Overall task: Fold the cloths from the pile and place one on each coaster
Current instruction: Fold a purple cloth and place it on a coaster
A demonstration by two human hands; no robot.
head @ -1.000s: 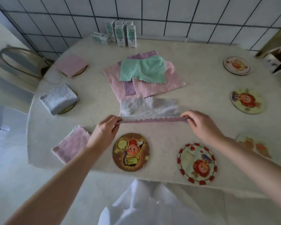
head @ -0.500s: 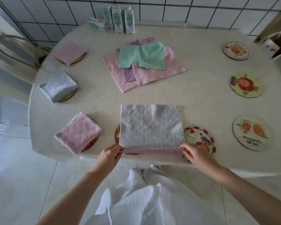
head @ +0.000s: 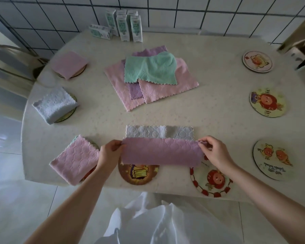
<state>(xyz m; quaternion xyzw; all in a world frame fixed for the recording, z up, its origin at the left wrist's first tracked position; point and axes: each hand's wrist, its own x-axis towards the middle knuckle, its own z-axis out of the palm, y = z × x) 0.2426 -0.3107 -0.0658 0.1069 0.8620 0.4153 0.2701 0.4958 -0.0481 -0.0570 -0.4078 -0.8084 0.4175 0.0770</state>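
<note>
1. Our left hand (head: 111,152) pinches the left end of the lilac-and-grey cloth (head: 161,151), and our right hand (head: 213,152) pinches the right end.
2. The cloth sits at 6 o'clock on the table (head: 209,111), lilac side doubled over the grey, its near edge overlapping the brown coaster (head: 137,176).
3. The red-rimmed coaster (head: 211,180) lies at 5 o'clock.
4. The pile of cloths (head: 151,76) lies toward 12 o'clock.
5. A folded pink cloth (head: 76,159) covers a coaster at 7 o'clock.
</note>
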